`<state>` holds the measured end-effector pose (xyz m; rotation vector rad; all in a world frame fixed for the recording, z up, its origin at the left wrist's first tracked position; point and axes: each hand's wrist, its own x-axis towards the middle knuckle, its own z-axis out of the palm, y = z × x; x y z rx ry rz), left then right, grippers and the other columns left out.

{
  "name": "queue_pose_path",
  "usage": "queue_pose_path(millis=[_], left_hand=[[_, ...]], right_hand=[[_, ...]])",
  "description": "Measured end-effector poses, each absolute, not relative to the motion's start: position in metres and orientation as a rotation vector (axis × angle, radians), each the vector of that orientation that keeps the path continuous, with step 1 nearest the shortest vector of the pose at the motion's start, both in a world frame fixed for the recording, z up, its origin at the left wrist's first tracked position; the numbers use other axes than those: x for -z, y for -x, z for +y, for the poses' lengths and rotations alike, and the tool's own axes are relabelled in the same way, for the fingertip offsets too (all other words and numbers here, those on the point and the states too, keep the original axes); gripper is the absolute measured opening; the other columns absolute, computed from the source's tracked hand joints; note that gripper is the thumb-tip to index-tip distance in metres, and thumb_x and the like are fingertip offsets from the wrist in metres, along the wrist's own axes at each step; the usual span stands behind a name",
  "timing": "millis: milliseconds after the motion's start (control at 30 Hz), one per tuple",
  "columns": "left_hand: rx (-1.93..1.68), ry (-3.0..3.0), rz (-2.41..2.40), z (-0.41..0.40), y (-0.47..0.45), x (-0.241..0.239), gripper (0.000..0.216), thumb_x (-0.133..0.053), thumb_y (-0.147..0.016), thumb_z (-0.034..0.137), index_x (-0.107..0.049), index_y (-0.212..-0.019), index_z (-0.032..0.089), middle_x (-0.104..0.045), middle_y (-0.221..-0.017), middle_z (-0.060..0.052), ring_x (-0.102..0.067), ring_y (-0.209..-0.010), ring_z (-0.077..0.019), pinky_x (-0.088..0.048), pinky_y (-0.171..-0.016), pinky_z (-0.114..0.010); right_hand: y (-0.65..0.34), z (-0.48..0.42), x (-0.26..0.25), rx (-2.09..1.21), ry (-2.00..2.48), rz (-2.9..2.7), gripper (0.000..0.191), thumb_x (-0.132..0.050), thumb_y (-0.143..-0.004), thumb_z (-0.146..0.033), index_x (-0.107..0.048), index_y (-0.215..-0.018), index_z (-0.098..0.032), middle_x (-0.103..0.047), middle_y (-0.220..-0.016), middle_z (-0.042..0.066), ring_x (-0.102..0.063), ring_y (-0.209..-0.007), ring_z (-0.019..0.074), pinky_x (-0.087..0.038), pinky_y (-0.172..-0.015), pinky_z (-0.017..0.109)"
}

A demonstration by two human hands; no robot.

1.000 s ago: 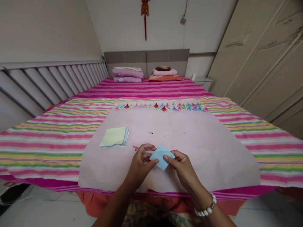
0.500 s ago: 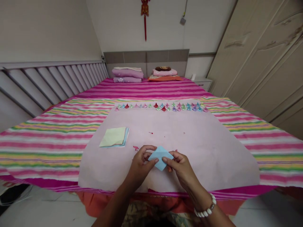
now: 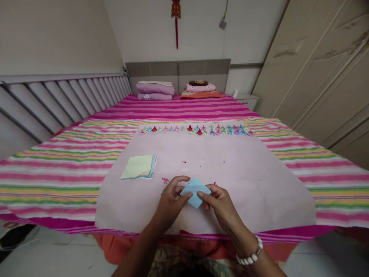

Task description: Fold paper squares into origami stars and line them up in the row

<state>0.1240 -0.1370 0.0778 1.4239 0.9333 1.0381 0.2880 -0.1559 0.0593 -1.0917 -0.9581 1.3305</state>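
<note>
A small light-blue piece of folded paper [image 3: 196, 188], diamond-shaped, is held between my two hands above the pale sheet. My left hand [image 3: 173, 198] pinches its left corner, thumb on the front and the index finger raised along the upper edge. With thumb on top and fingers behind, my right hand [image 3: 219, 200] grips the right side. Behind the fingers, the back of the paper is hidden. To the left lies a stack of square paper [image 3: 138, 167], pale yellow on top with blue and white beneath.
Several small folded paper pieces [image 3: 199, 132] in many colours stand in rows along the far edge of the pale sheet [image 3: 259, 184]. Red scraps [image 3: 165, 180] lie near my hands. A striped bedspread [image 3: 57, 165] surrounds the sheet; folded bedding [image 3: 155, 89] sits by the headboard [image 3: 164, 69].
</note>
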Motion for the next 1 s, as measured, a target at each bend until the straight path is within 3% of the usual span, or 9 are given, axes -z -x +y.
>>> queue_pose_path(millis=[200, 333, 533, 1000], left_hand=[[-1.178, -1.568, 0.866, -0.1335, -0.1230, -0.0728, 0.026, -0.062, -0.077, 0.013, -0.061, -0.102, 0.022, -0.056, -0.116, -0.007, -0.061, -0.098, -0.0191, -0.050, -0.082, -0.032], [-1.194, -1.738, 0.905, -0.1326, -0.1211, -0.0696, 0.031, -0.059, -0.079, 0.011, -0.062, -0.107, 0.024, -0.055, -0.118, -0.008, -0.055, -0.111, -0.0223, -0.048, -0.088, -0.035], [-1.185, -1.785, 0.891, -0.1326, -0.1217, -0.0704, 0.039, -0.061, -0.079, 0.012, -0.059, -0.115, 0.026, -0.053, -0.122, -0.008, -0.052, -0.116, -0.0224, -0.047, -0.091, -0.036], [-1.088, -1.623, 0.854, -0.1356, -0.1210, -0.0767, 0.017, -0.065, -0.073, 0.012, -0.067, -0.087, 0.020, -0.051, -0.123, -0.011, -0.052, -0.116, -0.0241, -0.045, -0.091, -0.035]], right_hand=[[-0.2880, -0.1562, -0.0591, -1.338, 1.090, -0.956, 0.022, -0.078, -0.065, -0.036, -0.069, -0.069, -0.016, -0.055, -0.048, -0.004, -0.042, -0.040, 0.0073, -0.030, -0.044, 0.020], [-0.2882, -0.1559, -0.0597, -1.334, 1.095, -0.959, 0.023, -0.078, -0.065, -0.036, -0.069, -0.069, -0.015, -0.054, -0.046, -0.004, -0.042, -0.040, 0.0073, -0.029, -0.044, 0.020], [-0.2883, -0.1540, -0.0579, -1.335, 1.093, -0.975, 0.024, -0.078, -0.065, -0.035, -0.068, -0.068, -0.014, -0.053, -0.045, -0.005, -0.041, -0.039, 0.0067, -0.029, -0.044, 0.020], [-0.2876, -0.1532, -0.0592, -1.344, 1.072, -0.947, 0.018, -0.076, -0.062, -0.031, -0.069, -0.067, -0.015, -0.056, -0.045, -0.004, -0.043, -0.038, 0.0069, -0.030, -0.043, 0.020]])
